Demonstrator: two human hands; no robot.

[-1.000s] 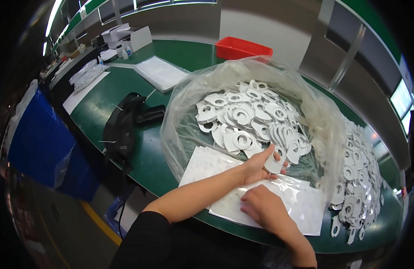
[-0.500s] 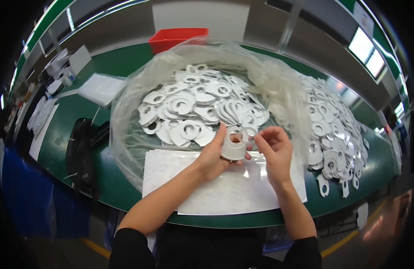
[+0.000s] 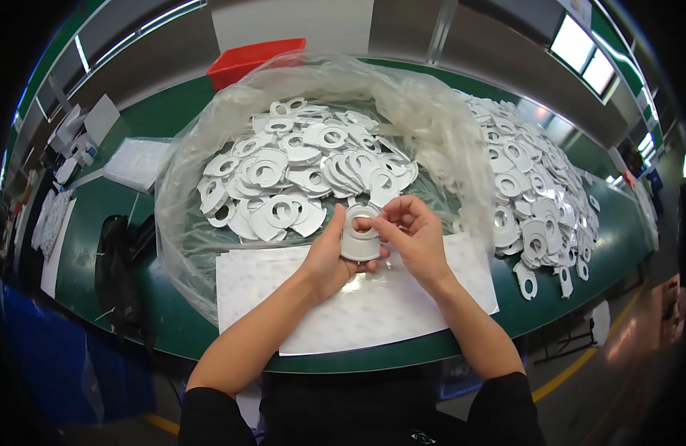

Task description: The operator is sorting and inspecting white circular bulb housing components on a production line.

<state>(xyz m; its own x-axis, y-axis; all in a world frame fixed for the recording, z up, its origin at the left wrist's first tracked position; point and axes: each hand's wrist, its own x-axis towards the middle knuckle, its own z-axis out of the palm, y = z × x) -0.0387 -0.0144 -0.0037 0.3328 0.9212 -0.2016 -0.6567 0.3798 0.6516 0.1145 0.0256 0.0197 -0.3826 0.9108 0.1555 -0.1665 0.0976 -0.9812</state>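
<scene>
My left hand (image 3: 325, 260) is closed round a white plastic part (image 3: 359, 250) with a round hole, holding it tilted above the sheets. At the right rim of that hole, the thumb and fingertips of my right hand (image 3: 418, 242) are pinched together on a thin pale ring (image 3: 362, 209). The ring lies against the part around its hole; my right fingers hide some of its edge. Just beyond my hands, a heap of similar white parts (image 3: 267, 168) fills a clear plastic bag (image 3: 181, 223) with its mouth spread wide.
White sheets (image 3: 313, 327) lie under my hands at the green table's (image 3: 172, 316) front edge. Another heap of white parts (image 3: 536, 201) spreads at the right. A red bin (image 3: 255, 62) stands behind the bag; a black object (image 3: 118, 275) and a clear-wrapped packet (image 3: 137, 161) lie left.
The thin ring, held out at the part's upper right before, now sits against the part around its hole. My right hand has come closer to my left. The whole view has shifted somewhat.
</scene>
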